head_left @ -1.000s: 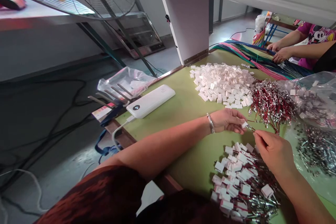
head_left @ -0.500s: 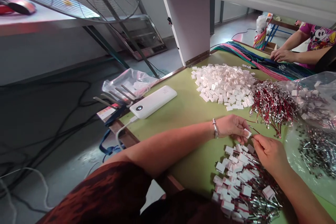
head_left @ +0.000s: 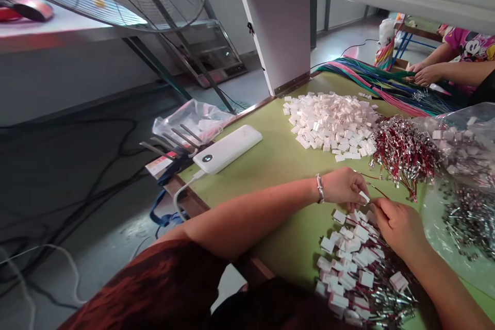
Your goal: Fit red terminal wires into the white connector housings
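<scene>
Between the fingertips of my left hand (head_left: 345, 186) is a small white connector housing (head_left: 364, 197). My right hand (head_left: 395, 221) pinches right against the housing's right end; a thin wire seems to be in its fingers, though they mostly cover it. Below both hands lies a heap of white housings with red and dark wires attached (head_left: 353, 263). Beyond them spreads a pile of loose white housings (head_left: 332, 124). To its right sits a bundle of red wires with metal terminals (head_left: 406, 149). A couple of loose wires (head_left: 377, 190) lie just past my fingers.
A white power bank (head_left: 228, 149) with a cable rests at the table's left edge, beside a device with several antennas (head_left: 170, 147). Clear plastic bags of parts (head_left: 464, 206) lie at right. Across the table, another person's hands (head_left: 425, 75) handle long coloured wires (head_left: 359, 75).
My hands stay together at the white housing, which looks slightly more tilted. The other person's hands have shifted right and lifted some green wires. The view has moved slightly.
</scene>
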Tool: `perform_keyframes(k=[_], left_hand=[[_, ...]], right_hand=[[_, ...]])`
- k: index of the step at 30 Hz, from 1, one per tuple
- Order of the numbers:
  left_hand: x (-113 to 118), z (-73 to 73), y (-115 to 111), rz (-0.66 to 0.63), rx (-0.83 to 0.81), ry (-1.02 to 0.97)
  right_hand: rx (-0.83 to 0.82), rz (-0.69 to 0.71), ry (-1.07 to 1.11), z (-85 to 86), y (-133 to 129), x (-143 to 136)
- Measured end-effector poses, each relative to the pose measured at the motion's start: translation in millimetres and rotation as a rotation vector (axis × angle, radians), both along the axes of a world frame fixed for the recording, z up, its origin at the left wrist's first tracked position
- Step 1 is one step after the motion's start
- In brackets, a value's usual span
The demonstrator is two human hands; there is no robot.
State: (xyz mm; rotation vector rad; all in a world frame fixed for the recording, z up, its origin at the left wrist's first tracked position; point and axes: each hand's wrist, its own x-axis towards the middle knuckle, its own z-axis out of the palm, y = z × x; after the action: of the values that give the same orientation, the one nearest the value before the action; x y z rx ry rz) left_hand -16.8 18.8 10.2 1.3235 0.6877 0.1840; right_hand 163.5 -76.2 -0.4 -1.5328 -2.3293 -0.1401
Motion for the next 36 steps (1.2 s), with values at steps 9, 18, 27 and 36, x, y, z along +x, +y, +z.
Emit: perform_keyframes(k=[9, 18, 27, 36], left_hand=[[3, -6.7, -1, 0.003, 0.016, 0.009], [-17, 18.4, 20, -0.090, 0.519, 0.097], [-25, -0.3, 44, 0.289, 1.075, 0.695], [-20, -11.2, 47, 0.210, 1.113, 0.583]], right_hand=[[-0.026, -0.043, 0.003, -5.5, -1, -2], [-0.256, -0.010, 0.272, 16.0, -6, -9], [-0.156, -0.182, 0.213, 10.8, 15, 15], [-0.117, -0.295, -0.071, -7.1, 21, 10]])
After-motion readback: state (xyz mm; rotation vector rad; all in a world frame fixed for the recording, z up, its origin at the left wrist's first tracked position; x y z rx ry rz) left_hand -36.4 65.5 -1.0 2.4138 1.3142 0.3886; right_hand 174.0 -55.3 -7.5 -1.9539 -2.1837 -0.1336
